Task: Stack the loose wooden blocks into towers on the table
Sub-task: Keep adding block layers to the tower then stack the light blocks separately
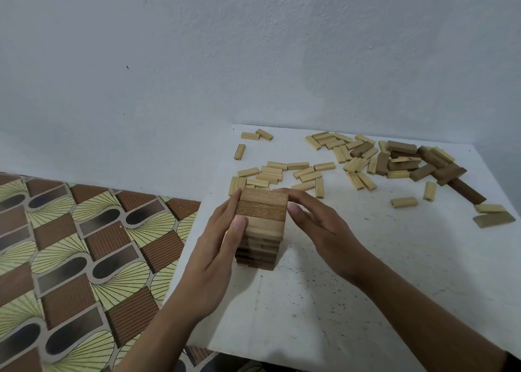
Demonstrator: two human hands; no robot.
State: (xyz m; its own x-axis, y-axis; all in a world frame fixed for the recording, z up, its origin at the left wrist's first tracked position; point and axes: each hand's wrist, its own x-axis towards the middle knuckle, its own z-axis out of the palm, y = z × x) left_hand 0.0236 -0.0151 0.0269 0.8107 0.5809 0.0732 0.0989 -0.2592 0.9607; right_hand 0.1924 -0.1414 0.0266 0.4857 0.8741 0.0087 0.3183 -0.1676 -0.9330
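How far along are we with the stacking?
One tower stands several layers high on the table. The left hand and right hand press flat against its sides, apparently squaring it. Most is left: light blocks lie loose behind it, and a pile of light and dark blocks sits at the far right.

A white, dark-speckled desk (366, 259) carries a block tower (260, 216) near its left edge, its layers mixing pale and dark wood. Just beyond the tower lies a scatter of pale blocks (282, 173), with three more pale blocks (250, 136) at the far-left corner. At the far right sits a jumbled heap (400, 160) of pale and dark blocks. A few stray blocks (403, 202) lie nearer, toward the right edge.
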